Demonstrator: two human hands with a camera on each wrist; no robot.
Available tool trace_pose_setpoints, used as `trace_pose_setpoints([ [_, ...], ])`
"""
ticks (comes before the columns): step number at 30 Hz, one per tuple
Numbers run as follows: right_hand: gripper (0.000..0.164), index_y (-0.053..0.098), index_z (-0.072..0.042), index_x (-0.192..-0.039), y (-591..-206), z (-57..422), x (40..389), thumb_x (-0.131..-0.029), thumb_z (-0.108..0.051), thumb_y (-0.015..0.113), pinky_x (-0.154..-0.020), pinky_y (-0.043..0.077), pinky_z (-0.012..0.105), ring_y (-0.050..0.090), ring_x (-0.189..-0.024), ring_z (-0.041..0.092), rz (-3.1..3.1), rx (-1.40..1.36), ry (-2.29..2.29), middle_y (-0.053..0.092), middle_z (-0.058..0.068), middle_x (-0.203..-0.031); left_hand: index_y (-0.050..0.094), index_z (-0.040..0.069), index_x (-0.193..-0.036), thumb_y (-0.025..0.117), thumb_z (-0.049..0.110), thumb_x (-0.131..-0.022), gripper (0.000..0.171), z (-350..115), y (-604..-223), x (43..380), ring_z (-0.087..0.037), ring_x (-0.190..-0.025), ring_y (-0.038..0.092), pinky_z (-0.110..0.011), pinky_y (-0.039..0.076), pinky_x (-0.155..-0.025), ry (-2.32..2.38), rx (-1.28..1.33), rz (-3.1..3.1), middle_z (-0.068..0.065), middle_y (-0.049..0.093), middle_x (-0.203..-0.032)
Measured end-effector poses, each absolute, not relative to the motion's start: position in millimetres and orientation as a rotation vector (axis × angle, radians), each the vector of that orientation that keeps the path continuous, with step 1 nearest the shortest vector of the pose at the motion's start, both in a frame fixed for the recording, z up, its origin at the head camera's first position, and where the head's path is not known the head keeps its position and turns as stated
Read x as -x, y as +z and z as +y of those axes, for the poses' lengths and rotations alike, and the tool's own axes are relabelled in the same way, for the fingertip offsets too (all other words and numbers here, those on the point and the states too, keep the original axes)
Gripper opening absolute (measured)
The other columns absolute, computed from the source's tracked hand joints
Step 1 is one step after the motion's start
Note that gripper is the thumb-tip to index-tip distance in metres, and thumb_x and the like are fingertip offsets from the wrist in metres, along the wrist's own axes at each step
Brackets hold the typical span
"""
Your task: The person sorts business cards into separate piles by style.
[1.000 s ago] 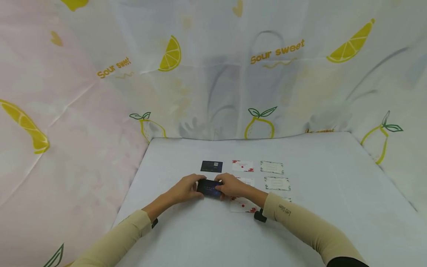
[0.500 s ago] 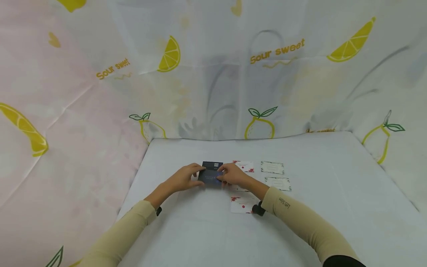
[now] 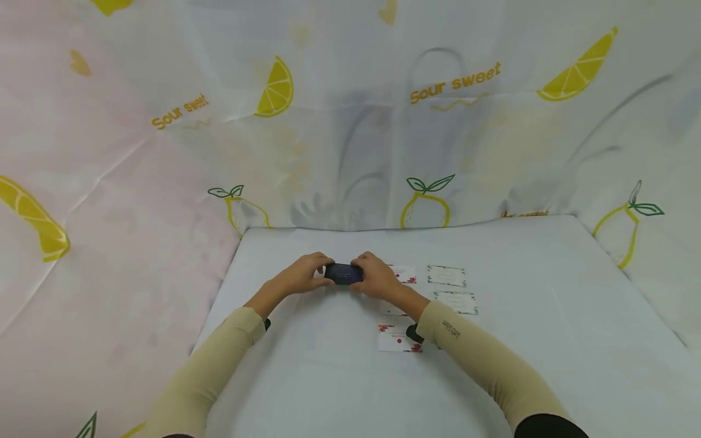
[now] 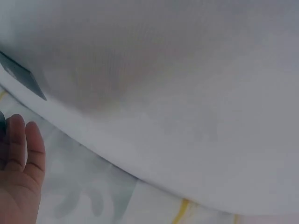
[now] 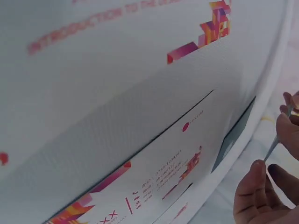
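Both hands hold a dark blue business card [image 3: 344, 274] at its short ends, near the far side of the table. My left hand [image 3: 303, 274] pinches its left end, and my right hand [image 3: 378, 277] pinches its right end. In the right wrist view the held card [image 5: 272, 147] appears edge-on, raised off the table. A second dark card [image 4: 23, 77] lies flat on the table in the left wrist view; the held card and hands cover it in the head view. Just right of my right hand lies a white card with red corners [image 3: 406, 274].
Two more red-cornered white cards, a middle one [image 3: 393, 308] partly covered by my right forearm and a near one [image 3: 398, 338], form a column. Two leaf-bordered cards [image 3: 446, 275] lie further right. A printed curtain [image 3: 350, 152] stands behind the white table [image 3: 306, 389].
Both hands have carried the dark card away from me, from its place in front of the other dark card to over it. The flat dark card is now hidden in the head view.
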State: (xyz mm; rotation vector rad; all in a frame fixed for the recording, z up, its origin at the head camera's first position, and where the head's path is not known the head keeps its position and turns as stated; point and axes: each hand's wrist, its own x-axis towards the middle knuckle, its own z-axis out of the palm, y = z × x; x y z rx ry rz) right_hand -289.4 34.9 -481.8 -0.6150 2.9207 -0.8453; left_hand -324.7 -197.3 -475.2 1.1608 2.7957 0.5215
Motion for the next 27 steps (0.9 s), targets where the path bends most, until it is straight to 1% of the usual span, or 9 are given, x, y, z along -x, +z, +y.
trace_pose_setpoints([
  [4, 0.062, 0.059, -0.004, -0.133, -482.0, 35.3, 294.5, -0.081, -0.028, 0.083, -0.099, 0.048, 0.041, 0.058, -0.114, 0.026, 2.906, 0.554, -0.839, 0.055, 0.015, -0.126, 0.06, -0.001, -0.129, 0.074, 0.029, -0.089, 0.052, -192.3, -473.2, 331.0, -0.02, -0.094, 0.063, -0.034, 0.053, -0.082, 0.495, -1.158, 2.782, -0.013, 0.064, -0.121],
  [11, 0.058, 0.062, -0.004, -0.13, -484.0, 32.2, 303.7, -0.082, -0.028, 0.082, -0.1, 0.047, 0.042, 0.056, -0.112, 0.026, 2.877, 0.492, -0.835, 0.052, 0.014, -0.124, 0.058, 0.0, -0.133, 0.073, 0.032, -0.09, 0.056, -192.2, -481.7, 340.2, -0.021, -0.099, 0.064, -0.035, 0.053, -0.087, 0.449, -1.057, 2.784, -0.013, 0.063, -0.126],
  [18, 0.056, 0.064, -0.004, -0.129, -492.9, 28.9, 313.6, -0.083, -0.031, 0.081, -0.101, 0.047, 0.04, 0.057, -0.113, 0.025, 2.863, 0.496, -0.773, 0.054, 0.014, -0.124, 0.06, 0.001, -0.132, 0.073, 0.033, -0.089, 0.055, -192.5, -492.9, 348.1, -0.023, -0.101, 0.065, -0.037, 0.052, -0.09, 0.422, -1.01, 2.782, -0.014, 0.064, -0.125],
  [27, 0.056, 0.064, -0.004, -0.129, -497.8, 27.2, 319.9, -0.082, -0.03, 0.082, -0.103, 0.046, 0.041, 0.056, -0.114, 0.026, 2.823, 0.42, -0.771, 0.054, 0.014, -0.124, 0.062, 0.001, -0.128, 0.076, 0.031, -0.088, 0.052, -188.1, -497.3, 354.2, -0.023, -0.103, 0.061, -0.04, 0.05, -0.092, 0.476, -0.942, 2.752, -0.014, 0.064, -0.124],
])
